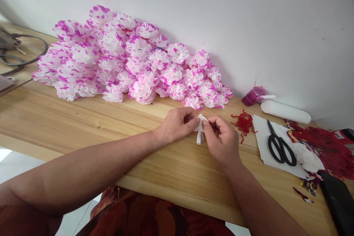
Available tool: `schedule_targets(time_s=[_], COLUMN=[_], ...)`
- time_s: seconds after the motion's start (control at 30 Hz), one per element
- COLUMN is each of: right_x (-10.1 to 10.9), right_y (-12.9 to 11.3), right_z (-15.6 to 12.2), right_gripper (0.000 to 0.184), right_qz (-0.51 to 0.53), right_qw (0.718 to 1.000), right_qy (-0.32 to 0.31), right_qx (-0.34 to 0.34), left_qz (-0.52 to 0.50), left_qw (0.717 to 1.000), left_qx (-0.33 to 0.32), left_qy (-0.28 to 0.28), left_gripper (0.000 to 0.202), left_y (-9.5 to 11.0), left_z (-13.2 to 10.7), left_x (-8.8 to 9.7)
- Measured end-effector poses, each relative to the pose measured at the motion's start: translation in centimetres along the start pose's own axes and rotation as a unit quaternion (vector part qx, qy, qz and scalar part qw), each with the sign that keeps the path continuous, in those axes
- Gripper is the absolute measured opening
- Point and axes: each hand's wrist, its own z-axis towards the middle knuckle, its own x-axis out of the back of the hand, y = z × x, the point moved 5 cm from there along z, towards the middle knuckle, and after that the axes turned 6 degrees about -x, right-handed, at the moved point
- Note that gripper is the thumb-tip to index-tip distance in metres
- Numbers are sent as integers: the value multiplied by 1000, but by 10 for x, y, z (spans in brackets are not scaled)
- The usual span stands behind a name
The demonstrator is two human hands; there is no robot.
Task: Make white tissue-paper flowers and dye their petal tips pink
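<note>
My left hand (177, 124) and my right hand (221, 140) meet over the wooden table (83, 118), both pinching a small folded piece of white tissue paper (199, 132). The fingers of each hand are closed on the paper, which hangs down between them. Behind the hands a large heap of white and pink paper flowers (129, 59) lies against the white wall.
Black scissors (280, 145) lie on white paper sheets (262, 143) at the right, beside red thread (243, 121) and red scraps (329, 147). A purple cup (253, 96) and a white tube (284, 111) rest near the wall. Cables (24, 51) lie at far left.
</note>
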Motion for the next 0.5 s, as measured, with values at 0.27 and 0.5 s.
schedule_targets(time_s=[0.27, 0.5], right_x=[-2, 0], right_y=[5, 5], right_z=[1, 1], right_gripper=[22, 23], right_qz=[39, 33], right_qw=[999, 999], right_qy=[-9, 6], right_qx=[-22, -24], left_qz=[-52, -94], left_qw=[998, 993], left_qx=[34, 67], left_qy=[-4, -5], left_gripper=[19, 21], left_y=[-7, -11], left_z=[0, 1], left_x=[-2, -3])
